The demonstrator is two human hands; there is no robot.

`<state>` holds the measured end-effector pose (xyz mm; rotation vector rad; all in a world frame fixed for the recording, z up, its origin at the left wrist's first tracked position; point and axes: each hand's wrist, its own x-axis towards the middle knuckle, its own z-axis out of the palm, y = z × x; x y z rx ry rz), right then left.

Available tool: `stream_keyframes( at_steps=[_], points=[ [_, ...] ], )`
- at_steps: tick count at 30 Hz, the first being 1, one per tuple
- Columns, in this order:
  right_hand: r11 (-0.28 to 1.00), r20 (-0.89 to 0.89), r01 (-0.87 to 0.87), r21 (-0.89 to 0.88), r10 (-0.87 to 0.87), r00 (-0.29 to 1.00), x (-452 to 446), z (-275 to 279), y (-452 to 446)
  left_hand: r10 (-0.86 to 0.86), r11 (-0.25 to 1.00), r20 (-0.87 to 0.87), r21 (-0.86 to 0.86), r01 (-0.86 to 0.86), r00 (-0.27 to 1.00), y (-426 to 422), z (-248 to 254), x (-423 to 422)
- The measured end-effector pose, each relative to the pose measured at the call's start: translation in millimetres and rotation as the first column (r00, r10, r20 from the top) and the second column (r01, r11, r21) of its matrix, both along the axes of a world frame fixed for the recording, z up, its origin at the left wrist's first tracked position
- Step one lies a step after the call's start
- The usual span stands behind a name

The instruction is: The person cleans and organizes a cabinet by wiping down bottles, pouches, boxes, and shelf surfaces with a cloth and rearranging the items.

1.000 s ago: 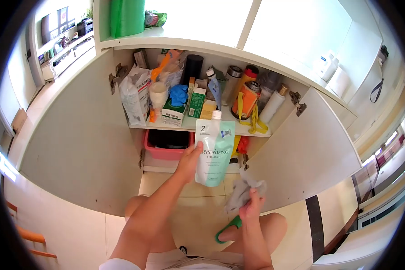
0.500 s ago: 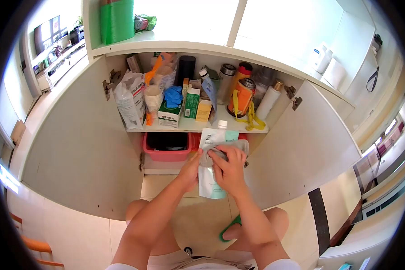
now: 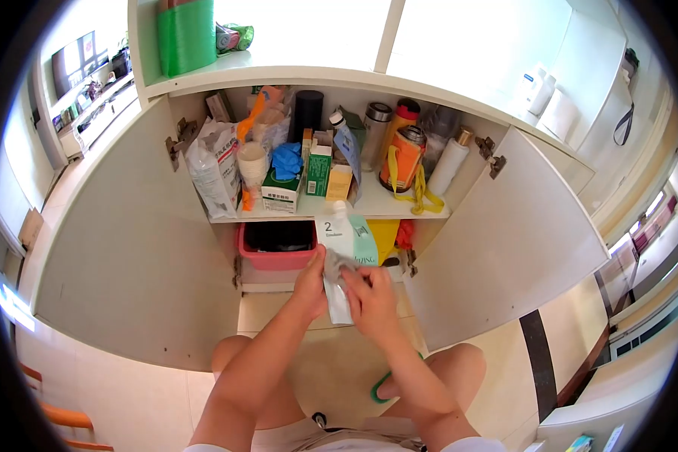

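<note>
A white and mint-green spouted pouch (image 3: pixel 346 237), marked "2 Emulsion", is held up in front of the open cabinet, its white cap on top. My left hand (image 3: pixel 309 288) is closed on the pouch's left edge, thumb along the side. Against the pouch's front, my right hand (image 3: pixel 372 299) presses a grey cloth (image 3: pixel 339 264) with bent fingers. Part of the cloth is hidden by those fingers, and the pouch's lower right lies behind the right hand.
Both cabinet doors (image 3: pixel 120 256) stand open at the sides. On the shelf are boxes, paper cups (image 3: pixel 253 162), an orange flask (image 3: pixel 404 162) with a yellow strap, and a white bottle (image 3: pixel 452 162). Below sits a pink basin (image 3: pixel 275 260); a green slipper (image 3: pixel 380 388) is on the floor.
The pouch has shifted slightly left and its top has tipped. My right hand has moved down and left over its front, with the cloth bunched smaller, uncovering a yellow item on the lower shelf.
</note>
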<state>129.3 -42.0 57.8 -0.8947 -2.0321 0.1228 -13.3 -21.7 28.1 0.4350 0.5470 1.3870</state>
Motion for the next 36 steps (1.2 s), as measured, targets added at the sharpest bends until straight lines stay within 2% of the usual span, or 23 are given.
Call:
stream_keyframes(
  at_steps=[2, 3, 7, 9, 12, 14, 15, 16, 17, 18, 20, 21, 23, 26, 28, 29, 30, 31, 32, 33, 34, 35, 36],
  points=[
    [1.0, -0.02, -0.02, -0.006, 0.02, 1.0, 3, -19, -21, -0.002, 1.0, 0.04, -0.019, 0.003, 0.999, -4, 13, -4],
    [0.999, -0.037, -0.04, -0.007, 0.04, 0.999, 4, -26, -27, 0.031, 0.997, 0.001, -0.073, -0.03, 1.0, -3, 19, -3],
    [0.999, -0.11, -0.031, 0.018, 0.033, 0.993, 10, -41, -21, -0.007, 0.998, -0.055, -0.06, 0.004, 0.998, -4, 18, 1],
    [0.991, -0.209, 0.11, 0.072, -0.092, 0.974, 15, -37, 2, -0.026, 1.0, -0.068, 0.007, 0.027, 0.997, -1, 0, 7],
    [0.978, -0.351, 0.204, -0.053, -0.209, 0.913, 26, -17, 36, -0.058, 0.998, -0.167, -0.041, 0.052, 0.984, -7, 4, 14],
    [0.956, -0.578, 0.076, -0.283, -0.233, 0.782, 38, -16, 58, -0.052, 0.998, -0.214, -0.057, 0.041, 0.976, -6, 4, 15],
    [0.956, -0.58, 0.08, -0.282, -0.236, 0.78, 41, -9, 56, -0.04, 0.999, -0.218, -0.037, 0.032, 0.975, -4, 2, 16],
    [0.837, -0.809, -0.304, -0.455, -0.246, 0.534, 45, -3, 53, -0.026, 1.0, -0.221, -0.016, 0.024, 0.975, -2, 0, 16],
    [0.608, -0.903, -0.676, -0.418, -0.36, 0.234, 47, 3, 50, -0.029, 1.0, -0.22, -0.014, 0.026, 0.975, 0, -2, 17],
    [0.609, -0.903, -0.674, -0.418, -0.36, 0.235, 45, 3, 45, 0.024, 1.0, -0.208, 0.009, -0.023, 0.978, 2, -1, 18],
    [0.643, -0.896, -0.638, -0.425, -0.201, 0.395, 37, -7, 25, 0.079, 0.997, -0.194, 0.028, -0.075, 0.978, 5, 0, 18],
    [0.64, -0.896, -0.638, -0.427, -0.203, 0.395, 35, -13, 16, 0.112, 0.993, -0.199, 0.047, -0.105, 0.973, 7, 0, 17],
    [0.633, -0.801, -0.549, -0.546, -0.202, 0.564, 31, -24, 1, 0.146, 0.989, -0.208, 0.067, -0.135, 0.967, 10, -5, 14],
    [0.648, -0.727, -0.449, -0.616, -0.247, 0.641, 24, -40, -6, 0.135, 0.99, -0.189, 0.056, -0.127, 0.973, 18, -18, 10],
    [0.696, -0.766, -0.438, -0.569, -0.256, 0.589, 19, -41, -5, 0.197, 0.979, -0.569, 0.066, -0.194, 0.798, 21, -19, 17],
    [0.742, -0.802, -0.42, -0.523, -0.261, 0.537, 16, -41, -4, 0.195, 0.979, -0.574, 0.068, -0.191, 0.796, 21, -19, 20],
    [0.744, -0.806, -0.42, -0.519, -0.262, 0.532, 17, -41, -1, 0.33, 0.943, -0.711, 0.221, -0.248, 0.621, 18, -17, 25],
    [0.797, -0.745, -0.308, -0.52, -0.247, 0.619, 19, -41, 2, 0.46, 0.886, -0.787, 0.38, -0.265, 0.41, 15, -14, 30],
    [0.842, -0.672, -0.192, -0.504, -0.243, 0.7, 21, -41, 4, 0.46, 0.887, -0.788, 0.382, -0.26, 0.409, 11, -13, 34],
    [0.843, -0.675, -0.19, -0.503, -0.245, 0.696, 20, -39, 4, 0.478, 0.871, -0.741, 0.47, -0.143, 0.471, 5, -10, 39],
    [0.915, -0.547, -0.053, -0.4, -0.192, 0.815, 19, -35, 4, 0.482, 0.831, -0.694, 0.555, -0.03, 0.535, -1, -9, 44],
    [0.963, -0.393, 0.061, -0.263, -0.165, 0.905, 17, -33, 3, 0.487, 0.819, -0.651, 0.572, -0.045, 0.582, -6, -10, 51],
    [0.963, -0.398, 0.063, -0.262, -0.167, 0.902, 12, -33, 2, 0.486, 0.818, -0.654, 0.574, -0.04, 0.58, -9, -15, 48]
  ],
)
